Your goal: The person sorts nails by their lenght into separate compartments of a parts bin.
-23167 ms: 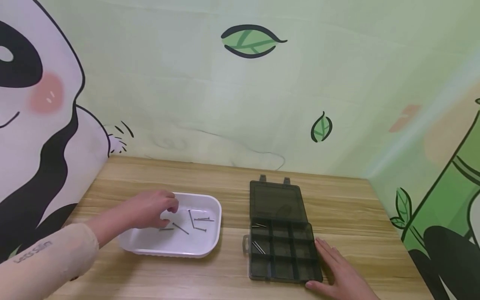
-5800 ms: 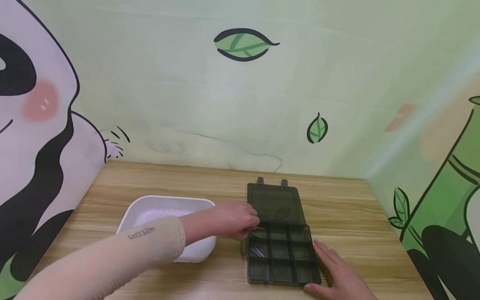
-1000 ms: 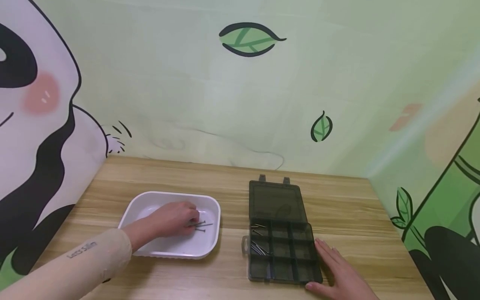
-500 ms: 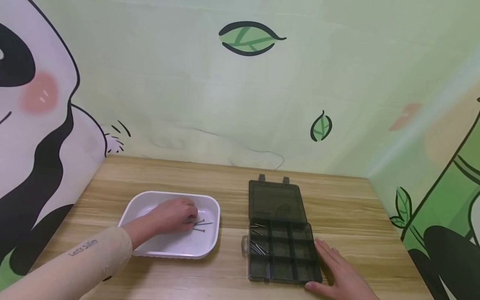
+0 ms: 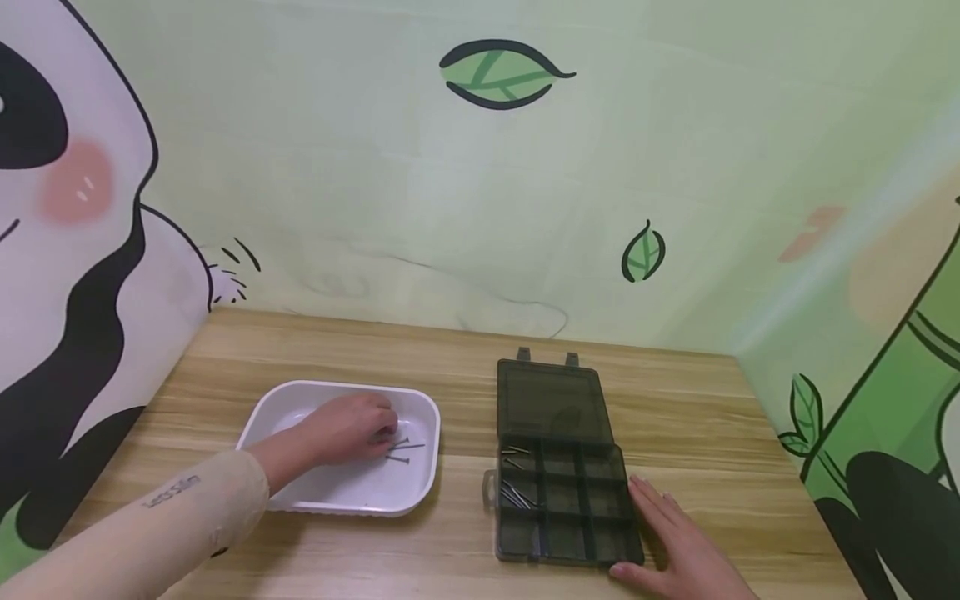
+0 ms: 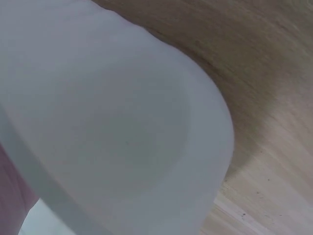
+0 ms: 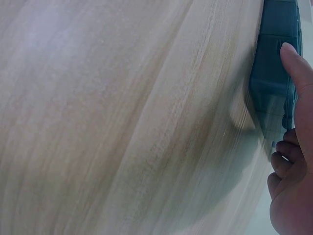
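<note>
My left hand (image 5: 352, 427) is inside the white plastic tray (image 5: 375, 502), fingers bent down beside several thin grey nails (image 5: 397, 460). Its fingertips are hidden, so I cannot tell whether they pinch a nail. In the left wrist view the tray wall (image 6: 127, 122) covers most of that hand. To the right lies a dark translucent compartment box (image 5: 564, 548), lid folded back. Nails (image 5: 517, 497) lie in its middle-left compartment, and shorter ones (image 5: 515, 452) in the back-left one. My right hand (image 5: 686, 546) rests at the box's near right corner, fingers along the side, thumb at the front edge.
The box's lid (image 5: 553, 402) lies away from me, its two latches toward the wall. A clear side tab (image 5: 490, 490) sticks out on the box's left. Bare wood table (image 5: 467, 433) separates tray and box. A printed cloth wall (image 5: 360, 167) stands behind.
Over the last second, my left hand has stayed almost still in the tray; earlier it was over the box. Compared with the oldest frame, more nails lie in the box. The right hand has held its place.
</note>
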`<action>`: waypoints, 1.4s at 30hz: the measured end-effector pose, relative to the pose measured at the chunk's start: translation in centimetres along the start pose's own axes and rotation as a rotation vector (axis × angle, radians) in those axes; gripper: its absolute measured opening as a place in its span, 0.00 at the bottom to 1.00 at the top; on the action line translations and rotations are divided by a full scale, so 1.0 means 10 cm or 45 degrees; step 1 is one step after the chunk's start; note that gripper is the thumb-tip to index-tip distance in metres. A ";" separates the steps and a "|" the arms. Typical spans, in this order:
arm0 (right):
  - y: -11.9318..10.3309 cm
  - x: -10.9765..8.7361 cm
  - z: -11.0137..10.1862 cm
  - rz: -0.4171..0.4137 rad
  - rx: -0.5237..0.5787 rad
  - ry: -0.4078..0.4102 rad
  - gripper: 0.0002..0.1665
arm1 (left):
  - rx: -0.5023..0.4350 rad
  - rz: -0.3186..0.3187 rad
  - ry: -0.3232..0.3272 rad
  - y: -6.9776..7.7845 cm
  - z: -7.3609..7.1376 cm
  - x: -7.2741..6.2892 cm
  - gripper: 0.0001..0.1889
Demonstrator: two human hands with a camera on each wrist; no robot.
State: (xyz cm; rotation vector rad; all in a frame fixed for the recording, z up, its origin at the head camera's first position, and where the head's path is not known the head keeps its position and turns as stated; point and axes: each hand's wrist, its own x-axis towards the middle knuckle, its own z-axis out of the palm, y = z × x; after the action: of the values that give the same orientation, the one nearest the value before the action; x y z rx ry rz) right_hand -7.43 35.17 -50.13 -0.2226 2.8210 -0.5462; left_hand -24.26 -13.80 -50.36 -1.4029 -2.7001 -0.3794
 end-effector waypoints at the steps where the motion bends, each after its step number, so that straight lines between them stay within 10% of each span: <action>1: 0.00 0.00 0.00 -0.003 0.000 0.001 0.71 | 0.004 0.000 -0.001 0.00 0.00 0.00 0.11; 42: 0.04 0.02 -0.02 -0.023 0.061 -0.024 0.70 | 0.036 0.048 -0.027 0.04 -0.07 0.02 0.17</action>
State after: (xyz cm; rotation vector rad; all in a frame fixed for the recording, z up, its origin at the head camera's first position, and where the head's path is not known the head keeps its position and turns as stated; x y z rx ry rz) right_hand -7.69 35.61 -50.19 -0.2429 2.7868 -0.6117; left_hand -24.08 -13.60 -49.62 -1.4565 -2.6804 -0.3242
